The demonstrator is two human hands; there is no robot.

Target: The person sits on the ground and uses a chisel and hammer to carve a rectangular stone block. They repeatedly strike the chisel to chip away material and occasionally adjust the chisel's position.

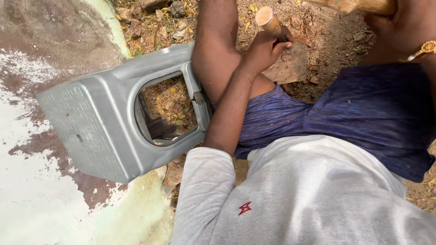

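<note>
My left hand [262, 51] is closed around a chisel with a round wooden handle [268, 20], held upright over a flat piece of wood [290, 68] on the dirt ground. My right hand [402, 22] is raised at the top right, gripping a thick wooden mallet handle [359, 4] that runs out of the frame. A gold band [424, 47] sits on that wrist. My bare left knee [213, 45] rises just left of the chisel hand. The chisel's blade is hidden behind my hand.
A grey plastic stool [104, 122] lies tipped on its side at my left, against my leg. Beside it is a patchy painted concrete surface [41, 181]. Dry leaves, stones and wood chips [154, 20] litter the soil.
</note>
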